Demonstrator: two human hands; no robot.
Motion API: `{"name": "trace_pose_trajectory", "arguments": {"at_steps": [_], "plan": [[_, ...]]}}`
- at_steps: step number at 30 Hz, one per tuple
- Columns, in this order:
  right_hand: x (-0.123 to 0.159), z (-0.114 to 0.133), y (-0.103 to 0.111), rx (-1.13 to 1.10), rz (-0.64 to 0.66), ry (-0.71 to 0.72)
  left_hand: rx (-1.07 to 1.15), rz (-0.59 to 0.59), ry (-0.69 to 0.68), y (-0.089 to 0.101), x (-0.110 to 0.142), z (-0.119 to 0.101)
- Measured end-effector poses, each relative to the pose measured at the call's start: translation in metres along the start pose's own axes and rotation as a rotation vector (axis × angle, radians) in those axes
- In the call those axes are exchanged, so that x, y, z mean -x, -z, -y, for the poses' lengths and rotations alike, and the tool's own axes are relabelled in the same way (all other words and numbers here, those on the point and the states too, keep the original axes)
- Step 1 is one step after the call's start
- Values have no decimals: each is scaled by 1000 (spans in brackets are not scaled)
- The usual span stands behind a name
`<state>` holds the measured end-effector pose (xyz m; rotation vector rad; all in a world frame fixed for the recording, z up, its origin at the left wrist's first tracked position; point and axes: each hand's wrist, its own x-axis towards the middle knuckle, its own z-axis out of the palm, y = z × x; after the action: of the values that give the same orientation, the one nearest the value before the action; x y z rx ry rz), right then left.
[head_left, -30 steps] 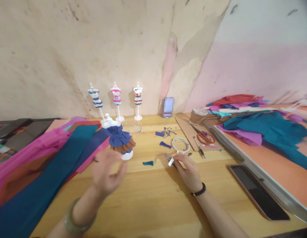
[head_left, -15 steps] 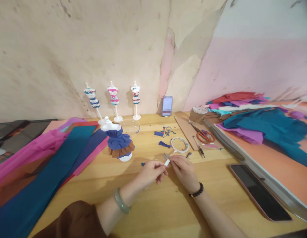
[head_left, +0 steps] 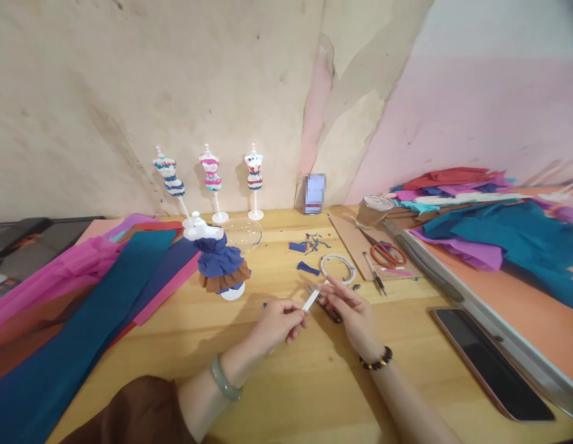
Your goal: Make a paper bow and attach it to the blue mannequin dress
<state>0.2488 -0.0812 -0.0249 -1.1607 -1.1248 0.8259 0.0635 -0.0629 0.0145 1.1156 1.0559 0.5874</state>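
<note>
A narrow white strip [head_left: 313, 300], perhaps tape, stretches slantwise between my hands above the wooden table. My left hand [head_left: 282, 322] pinches its near end between thumb and fingertips. The far end meets the fingertips of my right hand [head_left: 353, 311], whose index finger and thumb close on it while the other fingers curl loosely. Below the right hand lies a small pair of snips [head_left: 333, 315] with dark handles, partly hidden. Just beyond is a white ring-shaped roll [head_left: 338, 270]. A gathered blue fabric piece [head_left: 308, 267] rests left of the roll.
Left stands a mini dress form in a blue and brown ruffled dress [head_left: 221, 262]; three small forms line the wall. Orange-handled scissors [head_left: 388, 254] and a pen [head_left: 375, 274] lie on a board. A phone [head_left: 492, 364] lies right; coloured fabrics [head_left: 124, 290] cover the left.
My right hand has shifted slightly right and its fingers have loosened. More of the white strip shows between the hands, and the snips' dark handles have come into view beneath.
</note>
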Motion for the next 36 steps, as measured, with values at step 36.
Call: {"name": "trace_pose_trajectory", "arguments": {"at_steps": [36], "plan": [[8, 24, 4, 536, 185, 522, -645, 73, -438, -8, -22, -33]]}}
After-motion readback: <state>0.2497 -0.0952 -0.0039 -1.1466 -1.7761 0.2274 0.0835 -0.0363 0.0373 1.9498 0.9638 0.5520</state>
